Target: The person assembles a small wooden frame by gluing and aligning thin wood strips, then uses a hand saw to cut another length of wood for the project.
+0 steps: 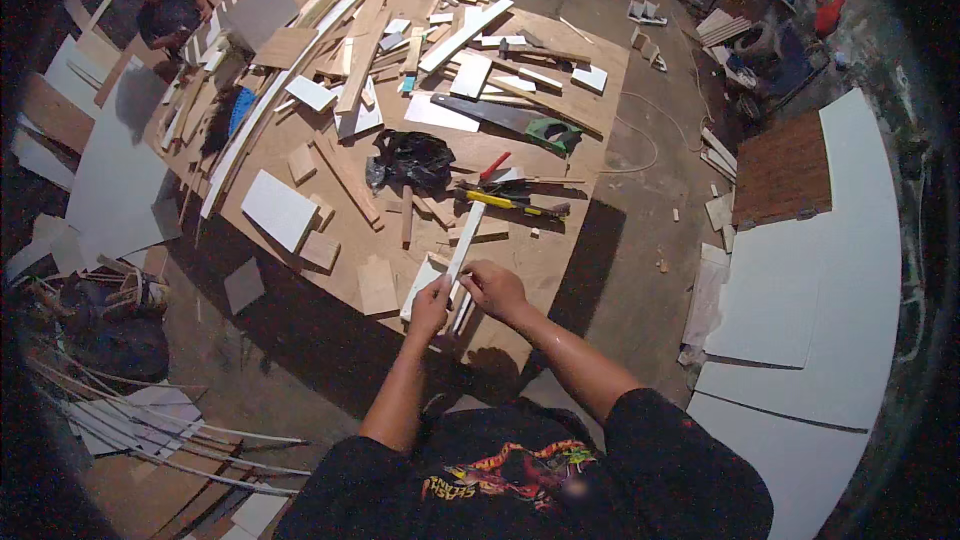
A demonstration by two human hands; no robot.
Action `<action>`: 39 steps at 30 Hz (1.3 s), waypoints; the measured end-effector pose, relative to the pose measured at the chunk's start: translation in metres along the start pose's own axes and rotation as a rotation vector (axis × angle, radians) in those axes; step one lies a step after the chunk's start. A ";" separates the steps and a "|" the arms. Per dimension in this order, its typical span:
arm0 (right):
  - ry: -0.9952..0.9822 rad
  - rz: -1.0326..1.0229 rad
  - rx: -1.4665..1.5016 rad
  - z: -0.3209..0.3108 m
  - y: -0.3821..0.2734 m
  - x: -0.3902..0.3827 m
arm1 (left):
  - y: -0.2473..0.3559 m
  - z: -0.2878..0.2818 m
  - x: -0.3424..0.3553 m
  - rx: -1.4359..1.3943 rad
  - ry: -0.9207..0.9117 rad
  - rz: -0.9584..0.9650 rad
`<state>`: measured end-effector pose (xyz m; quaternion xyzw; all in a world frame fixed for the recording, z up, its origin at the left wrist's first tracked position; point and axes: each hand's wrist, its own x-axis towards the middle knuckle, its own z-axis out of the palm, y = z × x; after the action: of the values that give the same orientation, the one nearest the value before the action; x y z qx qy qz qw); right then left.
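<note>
My left hand (431, 307) is closed around the lower end of a narrow white wooden strip (468, 235), which slants away over the near edge of the table. Just right of it, my right hand (493, 290) has its fingers pinched together beside the strip. Whatever sits between those fingertips is too small to make out. A white-faced wooden piece with raised edges (421, 283) lies under and left of my left hand. Below the hands, more thin white-edged strips (463, 312) show in part. Beyond the strip's far end lies a yellow-and-black tool (505, 203), near red-handled pliers (495, 166).
The wooden table (345, 285) bears a black plastic bag (414, 160), a green-handled handsaw (520, 120), a white board (280, 210) and many offcuts. Large white panels (775, 290) lie at right. Another person (170, 10) is at the far left among boards.
</note>
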<state>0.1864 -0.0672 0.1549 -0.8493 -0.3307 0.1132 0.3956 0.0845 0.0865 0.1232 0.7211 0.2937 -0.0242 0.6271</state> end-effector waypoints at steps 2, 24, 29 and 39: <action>0.000 0.002 -0.016 -0.009 0.010 0.012 | 0.004 0.005 0.004 0.006 0.031 -0.031; -0.057 -0.064 -0.154 0.003 0.001 0.044 | -0.004 -0.036 -0.008 0.198 0.039 -0.104; 0.063 -0.062 -0.160 0.036 -0.011 0.032 | -0.028 -0.045 -0.010 0.247 0.065 -0.004; 0.098 0.061 -0.143 0.070 -0.027 -0.002 | -0.042 -0.061 -0.011 0.233 0.123 0.034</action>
<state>0.1407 -0.0141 0.1291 -0.8895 -0.2923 0.0597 0.3461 0.0357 0.1397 0.1034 0.7941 0.3145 -0.0030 0.5202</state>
